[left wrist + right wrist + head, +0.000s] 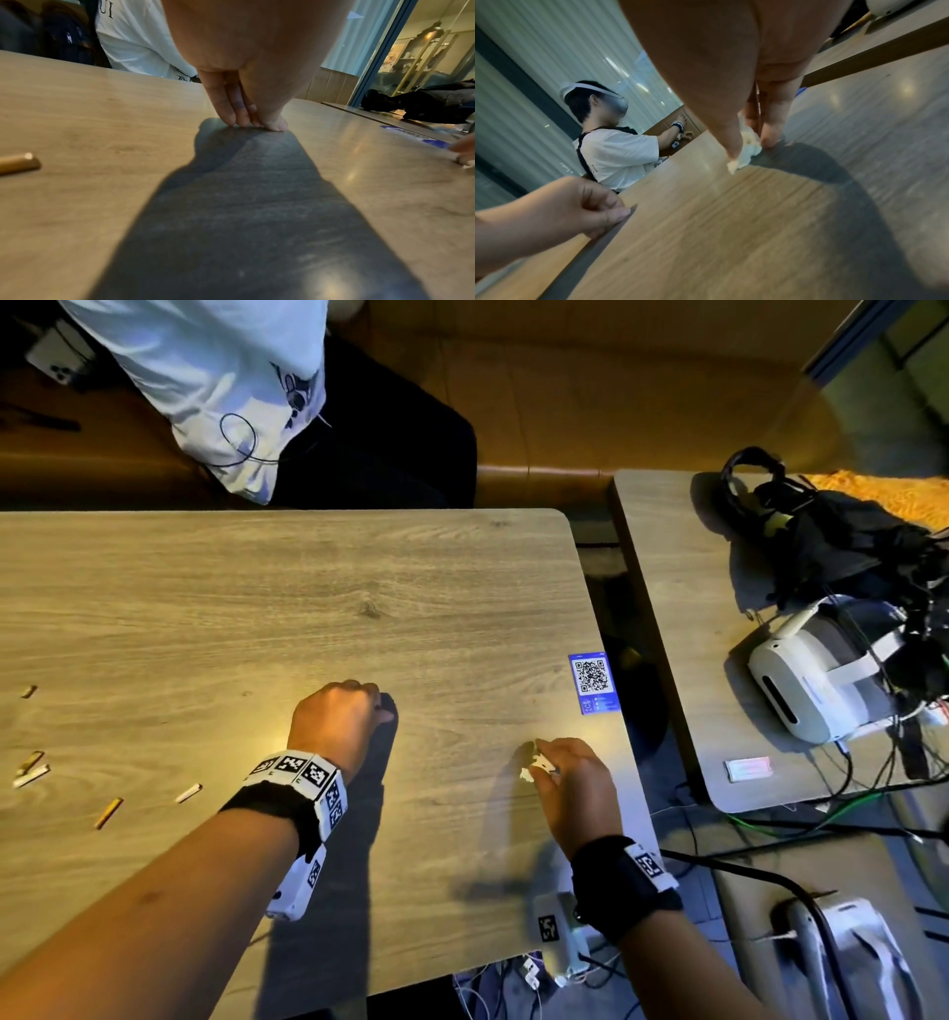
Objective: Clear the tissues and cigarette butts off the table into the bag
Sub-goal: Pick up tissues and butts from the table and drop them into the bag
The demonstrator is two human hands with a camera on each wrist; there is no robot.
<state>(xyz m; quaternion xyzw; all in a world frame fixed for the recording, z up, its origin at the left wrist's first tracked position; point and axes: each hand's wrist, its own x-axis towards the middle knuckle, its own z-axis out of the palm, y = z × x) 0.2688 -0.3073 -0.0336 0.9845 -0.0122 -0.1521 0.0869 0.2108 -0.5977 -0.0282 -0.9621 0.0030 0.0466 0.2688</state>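
Note:
My right hand [539, 760] pinches a crumpled white tissue [527, 773] between thumb and fingers, just above the wooden table [308, 588] near its right edge. The right wrist view shows the same tissue [736, 164] hanging from the fingertips [731, 154]. My left hand [382, 706] is at the table's middle with its fingers bunched, tips touching the wood [254, 125], and holds nothing. Several cigarette butts lie at the left: one brown-tipped [109, 813], one white [187, 793], a pair [31, 768] and one further back [28, 691]. One butt [18, 164] shows in the left wrist view.
A blue QR sticker [593, 683] is stuck near the right edge. Across a narrow gap, a second table [667, 618] carries a white headset [811, 680], a black bag with headphones [842, 541] and cables. A person in a white shirt [205, 377] sits beyond the far edge.

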